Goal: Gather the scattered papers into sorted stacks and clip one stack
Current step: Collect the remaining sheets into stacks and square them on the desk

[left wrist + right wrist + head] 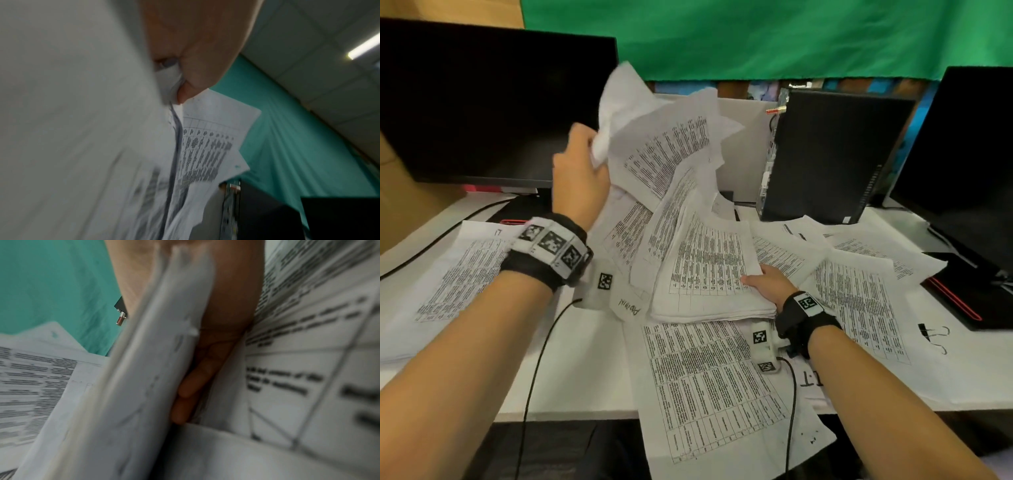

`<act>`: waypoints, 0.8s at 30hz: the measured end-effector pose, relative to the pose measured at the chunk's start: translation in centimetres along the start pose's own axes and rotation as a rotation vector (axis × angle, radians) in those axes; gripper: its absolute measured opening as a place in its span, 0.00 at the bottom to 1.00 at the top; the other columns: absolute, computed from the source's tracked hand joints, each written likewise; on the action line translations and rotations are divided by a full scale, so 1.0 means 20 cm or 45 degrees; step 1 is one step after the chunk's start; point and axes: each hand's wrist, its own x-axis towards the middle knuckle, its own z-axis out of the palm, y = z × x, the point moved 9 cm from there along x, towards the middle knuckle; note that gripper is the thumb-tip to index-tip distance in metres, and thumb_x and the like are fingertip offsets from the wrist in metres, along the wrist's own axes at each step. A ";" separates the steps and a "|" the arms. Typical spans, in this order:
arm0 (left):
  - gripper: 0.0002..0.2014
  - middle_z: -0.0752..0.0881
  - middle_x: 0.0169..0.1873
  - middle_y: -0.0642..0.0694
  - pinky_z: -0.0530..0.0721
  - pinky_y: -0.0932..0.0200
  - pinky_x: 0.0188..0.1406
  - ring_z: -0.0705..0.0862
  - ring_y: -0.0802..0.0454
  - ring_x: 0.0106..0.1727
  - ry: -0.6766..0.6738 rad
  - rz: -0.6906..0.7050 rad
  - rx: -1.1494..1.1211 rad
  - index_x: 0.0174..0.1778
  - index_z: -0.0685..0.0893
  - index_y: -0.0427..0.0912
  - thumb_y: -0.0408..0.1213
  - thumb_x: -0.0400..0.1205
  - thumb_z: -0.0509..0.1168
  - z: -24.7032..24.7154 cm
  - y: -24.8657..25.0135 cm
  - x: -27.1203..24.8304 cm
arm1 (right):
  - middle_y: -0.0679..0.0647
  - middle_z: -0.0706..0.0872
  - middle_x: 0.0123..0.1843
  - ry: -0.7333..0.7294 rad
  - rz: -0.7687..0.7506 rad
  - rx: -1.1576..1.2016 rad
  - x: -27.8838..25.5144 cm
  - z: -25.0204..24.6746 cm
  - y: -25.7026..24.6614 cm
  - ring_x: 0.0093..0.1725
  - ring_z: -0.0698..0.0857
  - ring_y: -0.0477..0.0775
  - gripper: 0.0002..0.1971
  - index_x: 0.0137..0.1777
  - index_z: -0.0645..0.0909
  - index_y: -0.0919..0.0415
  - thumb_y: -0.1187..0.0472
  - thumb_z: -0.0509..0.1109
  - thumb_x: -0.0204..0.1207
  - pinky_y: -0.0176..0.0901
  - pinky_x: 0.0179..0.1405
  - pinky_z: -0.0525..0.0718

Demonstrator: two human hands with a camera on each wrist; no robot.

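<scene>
- White desk [592,370] below green cloth [756,34], between two dark monitors [482,102]; black PC tower [832,157] at back.
- Loose printed sheets [709,383] scattered across desk, one hanging over front edge.
- Messy bundle of papers [664,161] raised over desk middle, pinched at top by left hand [580,174].
- Thick stack [705,274] below, right hand [770,284] gripping its right edge, fingers underneath, thumb on top.
- Black binder clip [928,332] lying at right, apart from stack.

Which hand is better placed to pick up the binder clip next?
Right, probably. The binder clip lies on the table right of the right hand, though that hand holds the paper stack. The left hand is raised, gripping loose sheets.
</scene>
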 end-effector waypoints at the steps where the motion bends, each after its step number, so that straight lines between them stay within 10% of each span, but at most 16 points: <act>1: 0.08 0.77 0.44 0.45 0.70 0.62 0.38 0.76 0.52 0.45 0.062 0.049 -0.013 0.56 0.76 0.40 0.33 0.82 0.60 -0.07 0.05 0.04 | 0.61 0.86 0.65 -0.002 0.024 0.042 -0.01 0.00 0.01 0.56 0.84 0.57 0.16 0.67 0.81 0.67 0.66 0.71 0.80 0.47 0.61 0.82; 5: 0.12 0.76 0.37 0.59 0.69 0.76 0.33 0.77 0.71 0.35 0.194 0.196 -0.126 0.42 0.67 0.56 0.32 0.81 0.59 -0.29 0.21 0.16 | 0.61 0.85 0.61 0.107 0.134 0.186 -0.07 -0.06 -0.06 0.56 0.86 0.60 0.20 0.69 0.75 0.64 0.59 0.73 0.79 0.52 0.56 0.86; 8: 0.15 0.72 0.35 0.63 0.70 0.79 0.38 0.75 0.80 0.36 0.364 0.171 -0.275 0.40 0.63 0.58 0.31 0.78 0.58 -0.41 0.25 0.21 | 0.57 0.72 0.77 0.321 -0.085 -0.005 -0.13 -0.16 -0.29 0.73 0.76 0.61 0.38 0.82 0.63 0.59 0.45 0.73 0.77 0.58 0.72 0.77; 13: 0.09 0.75 0.43 0.56 0.78 0.71 0.48 0.77 0.71 0.43 0.507 -0.068 -0.736 0.48 0.68 0.43 0.28 0.76 0.56 -0.33 0.12 0.20 | 0.61 0.84 0.67 -0.395 -0.160 0.354 -0.30 0.17 -0.64 0.62 0.88 0.58 0.34 0.73 0.74 0.60 0.38 0.69 0.74 0.53 0.69 0.82; 17: 0.14 0.79 0.48 0.48 0.85 0.57 0.48 0.80 0.51 0.49 0.182 -0.616 -0.912 0.54 0.70 0.41 0.25 0.75 0.60 0.07 -0.16 -0.01 | 0.68 0.80 0.71 -0.557 -0.224 0.799 -0.37 0.26 -0.77 0.65 0.85 0.65 0.29 0.69 0.76 0.57 0.40 0.70 0.74 0.62 0.70 0.80; 24: 0.18 0.82 0.67 0.37 0.88 0.55 0.42 0.87 0.47 0.54 -0.791 -1.159 -1.218 0.68 0.75 0.38 0.30 0.81 0.63 0.52 -0.37 -0.59 | 0.74 0.72 0.77 0.149 -0.111 0.912 -0.20 -0.01 -0.50 0.74 0.75 0.75 0.21 0.78 0.67 0.74 0.71 0.58 0.86 0.62 0.68 0.79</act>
